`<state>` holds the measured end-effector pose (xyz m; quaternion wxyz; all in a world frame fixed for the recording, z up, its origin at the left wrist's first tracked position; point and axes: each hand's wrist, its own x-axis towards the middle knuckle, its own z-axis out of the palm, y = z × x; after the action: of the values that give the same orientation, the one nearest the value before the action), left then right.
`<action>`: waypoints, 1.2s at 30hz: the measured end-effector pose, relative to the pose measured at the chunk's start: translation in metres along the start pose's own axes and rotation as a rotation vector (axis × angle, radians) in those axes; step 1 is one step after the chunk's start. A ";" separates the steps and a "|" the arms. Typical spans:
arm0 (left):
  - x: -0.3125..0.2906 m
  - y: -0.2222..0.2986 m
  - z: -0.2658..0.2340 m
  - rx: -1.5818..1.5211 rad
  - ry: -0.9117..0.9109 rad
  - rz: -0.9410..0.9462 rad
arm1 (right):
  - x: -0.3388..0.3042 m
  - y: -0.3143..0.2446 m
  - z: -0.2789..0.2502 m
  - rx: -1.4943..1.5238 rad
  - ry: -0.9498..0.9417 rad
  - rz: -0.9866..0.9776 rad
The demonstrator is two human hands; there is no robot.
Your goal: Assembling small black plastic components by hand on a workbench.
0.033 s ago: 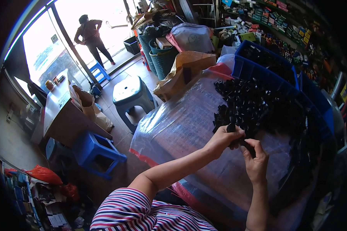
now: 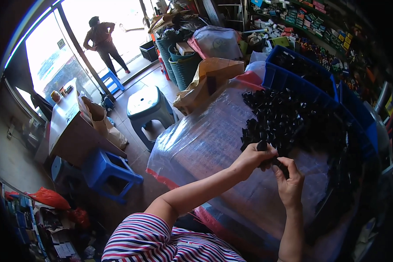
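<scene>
My left hand (image 2: 252, 159) is closed round a small dark piece (image 2: 261, 146), whose rounded black end sticks up above the fingers. Close beside it, my right hand (image 2: 291, 180) pinches another dark part (image 2: 282, 168) between thumb and fingers. The two hands nearly meet, and what lies between their fingertips is too dark to make out, so I cannot tell if the parts are joined. Just beyond them spreads a heap of small, shiny black pieces (image 2: 277, 111). The heap lies on a translucent woven plastic sheet (image 2: 196, 144) with a red edge.
Blue plastic bins (image 2: 299, 65) stand behind the heap, the nearer one holding dark pieces. A brown paper bag (image 2: 220, 70) and green baskets (image 2: 183, 72) are at the far side. Stools, one grey-topped (image 2: 145, 102), one blue (image 2: 107, 170), stand left. A person (image 2: 102, 41) stands in the doorway.
</scene>
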<state>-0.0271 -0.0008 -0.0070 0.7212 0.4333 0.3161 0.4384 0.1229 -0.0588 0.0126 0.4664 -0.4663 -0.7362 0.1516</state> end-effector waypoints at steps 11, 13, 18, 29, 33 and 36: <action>0.004 0.015 -0.014 -0.162 0.105 -0.026 | 0.004 -0.008 -0.005 0.169 0.060 0.283; 0.006 0.009 -0.019 -0.216 0.067 -0.006 | 0.004 -0.005 -0.001 0.166 0.073 0.254; 0.002 0.004 -0.009 -0.218 0.047 0.014 | -0.003 -0.003 -0.002 0.119 0.003 0.290; -0.004 -0.001 0.004 -0.135 0.118 0.163 | -0.004 -0.002 -0.001 0.116 -0.010 0.260; -0.004 -0.001 0.005 -0.087 0.140 0.198 | -0.003 -0.002 -0.001 0.109 -0.009 0.259; -0.004 -0.002 0.006 -0.082 0.152 0.203 | -0.003 -0.002 -0.001 0.117 -0.021 0.283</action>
<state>-0.0234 -0.0070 -0.0062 0.6641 0.3990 0.3063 0.5532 0.1236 -0.0625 0.0125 0.4590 -0.5357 -0.6581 0.2632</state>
